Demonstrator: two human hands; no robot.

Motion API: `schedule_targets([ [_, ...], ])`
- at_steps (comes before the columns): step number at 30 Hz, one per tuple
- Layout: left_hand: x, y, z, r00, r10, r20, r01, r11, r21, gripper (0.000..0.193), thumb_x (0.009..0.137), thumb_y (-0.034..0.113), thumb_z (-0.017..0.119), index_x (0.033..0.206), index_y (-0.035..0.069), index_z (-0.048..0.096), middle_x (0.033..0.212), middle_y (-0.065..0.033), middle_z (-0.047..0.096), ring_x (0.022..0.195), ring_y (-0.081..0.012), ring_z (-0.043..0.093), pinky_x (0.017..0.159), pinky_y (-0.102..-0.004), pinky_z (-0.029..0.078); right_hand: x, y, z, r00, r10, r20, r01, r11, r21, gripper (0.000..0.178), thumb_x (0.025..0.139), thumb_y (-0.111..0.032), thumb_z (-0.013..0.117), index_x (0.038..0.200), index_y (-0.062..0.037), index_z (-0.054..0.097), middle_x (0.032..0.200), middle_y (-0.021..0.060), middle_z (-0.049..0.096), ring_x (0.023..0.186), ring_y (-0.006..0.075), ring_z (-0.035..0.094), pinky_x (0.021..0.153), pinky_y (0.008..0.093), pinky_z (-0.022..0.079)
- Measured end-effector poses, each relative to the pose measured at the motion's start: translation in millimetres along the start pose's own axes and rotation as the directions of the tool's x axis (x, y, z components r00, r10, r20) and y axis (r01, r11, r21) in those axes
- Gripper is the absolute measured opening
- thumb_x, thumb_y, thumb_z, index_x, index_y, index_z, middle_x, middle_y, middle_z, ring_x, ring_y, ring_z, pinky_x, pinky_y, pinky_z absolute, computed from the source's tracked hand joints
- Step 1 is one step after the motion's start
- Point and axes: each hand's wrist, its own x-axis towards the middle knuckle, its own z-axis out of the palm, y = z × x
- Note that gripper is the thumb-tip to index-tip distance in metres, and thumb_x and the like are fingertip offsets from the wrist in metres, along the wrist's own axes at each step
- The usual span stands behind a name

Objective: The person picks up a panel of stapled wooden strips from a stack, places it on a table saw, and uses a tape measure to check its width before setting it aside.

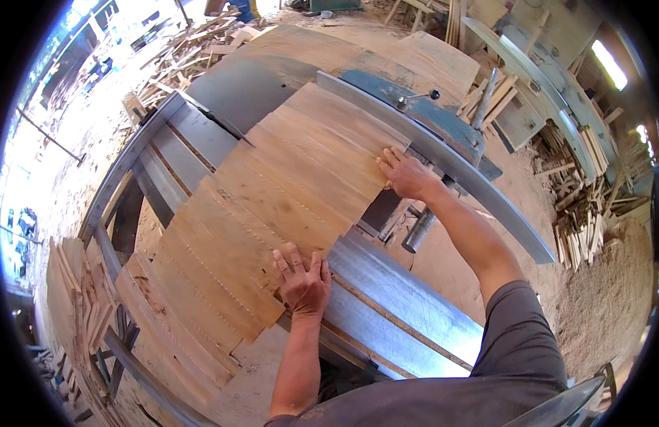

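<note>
A wide wooden panel (287, 185) of several boards set edge to edge, with rows of small stitch-like marks and stepped ends, lies across a metal saw table (408, 299). My left hand (303, 281) rests on its near edge with fingers spread and pointing away from me. At the panel's right edge, my right hand (406, 173) lies with its fingers apart on top of the wood, close to a long metal fence (443, 146). The undersides of both hands are hidden. More joined boards (173, 320) extend at the panel's lower left.
A blue fence bracket (379, 89) with a lever knob (434, 95) sits beyond the fence. Below the fence protrudes a round metal bar (418, 231). Thin wood strips (80, 285) stand at the left. Scrap piles (180, 67) and stacked offcuts (586, 235) lie around, with sawdust (607, 299) at right.
</note>
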Motion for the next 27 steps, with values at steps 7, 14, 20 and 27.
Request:
schedule_targets([
  [7, 1.4, 0.7, 0.4, 0.999, -0.021, -0.024, 0.020, 1.000, -0.022, 0.027, 0.087, 0.032, 0.071, 0.109, 0.017, 0.075, 0.142, -0.0264, 0.056, 0.133, -0.0561, 0.046, 0.110, -0.0596, 0.040, 8.2, 1.0, 2.8, 1.000, -0.025, 0.019, 0.025, 0.999, -0.040, 0.071, 0.093, -0.040, 0.067, 0.149, -0.0009, 0.045, 0.153, 0.0278, 0.041, 0.144, 0.0431, 0.038, 0.114, 0.0463, 0.041],
  [14, -4.3, -4.0, 7.4, 0.998, -0.046, -0.048, 0.044, 0.998, -0.035, 0.026, 0.087, 0.032, 0.072, 0.107, 0.017, 0.075, 0.141, -0.0257, 0.057, 0.131, -0.0557, 0.048, 0.110, -0.0591, 0.041, 12.0, 1.0, 9.6, 0.998, -0.057, 0.001, 0.057, 0.998, 0.005, 0.073, 0.091, -0.032, 0.072, 0.148, 0.0036, 0.044, 0.153, 0.0310, 0.039, 0.144, 0.0459, 0.037, 0.118, 0.0455, 0.036],
  [20, 1.8, 2.0, 5.2, 0.999, -0.047, -0.025, 0.045, 0.997, -0.055, 0.025, 0.087, 0.031, 0.072, 0.107, 0.017, 0.075, 0.142, -0.0261, 0.056, 0.132, -0.0559, 0.047, 0.111, -0.0596, 0.040, 12.6, 13.6, 23.7, 0.994, -0.100, -0.051, 0.100, 0.995, -0.004, 0.072, 0.090, -0.031, 0.072, 0.146, 0.0047, 0.045, 0.148, 0.0331, 0.041, 0.142, 0.0478, 0.038, 0.119, 0.0462, 0.035],
  [27, -1.1, 1.0, 12.4, 0.998, -0.028, -0.056, 0.028, 1.000, -0.002, 0.026, 0.087, 0.029, 0.071, 0.110, 0.017, 0.075, 0.143, -0.0258, 0.055, 0.133, -0.0540, 0.047, 0.111, -0.0593, 0.039, 15.4, 4.2, 13.6, 0.994, -0.080, -0.077, 0.084, 0.995, 0.049, 0.071, 0.090, -0.030, 0.072, 0.145, 0.0058, 0.045, 0.148, 0.0342, 0.041, 0.141, 0.0485, 0.040, 0.115, 0.0464, 0.040],
])
